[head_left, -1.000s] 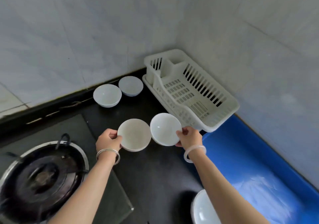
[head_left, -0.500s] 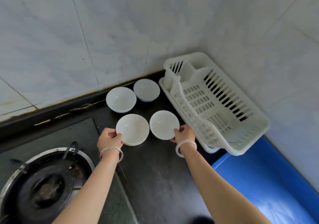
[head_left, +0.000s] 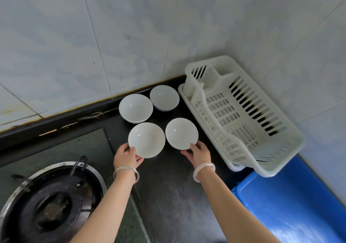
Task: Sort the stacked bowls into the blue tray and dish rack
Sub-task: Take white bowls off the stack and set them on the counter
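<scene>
Biggest first: pale grey tiled wall point(head_left: 131, 36) across the back and down the right side. Below that, black stone countertop point(head_left: 168, 196), with a round black gas burner in a steel ring point(head_left: 50, 205) at bottom left. Over on the right, a blue plastic tray point(head_left: 290, 205) along the wall, plus a white slatted plastic dish rack point(head_left: 294, 145) tucked in the corner, near end overlapping the tray's far edge. Between burner and rack, four round white bowls in a loose square, all mouth-up: back-left bowl point(head_left: 135, 108) and back-right bowl point(head_left: 164, 97) by the wall, touching or nearly so; front-left bowl point(head_left: 146, 139) and front-right bowl point(head_left: 181, 133) closer in, just apart. Then the left hand point(head_left: 125, 158) pinching the near rim of the front-left bowl, thumb on top, and the right hand point(head_left: 199, 153) gripping the near rim of the front-right bowl the same way. Down on the counter or a bit lifted? Can't tell. Thin silver bangles point(head_left: 126, 172) on the left wrist, pale chunky bangle point(head_left: 204, 169) on the right.
</scene>
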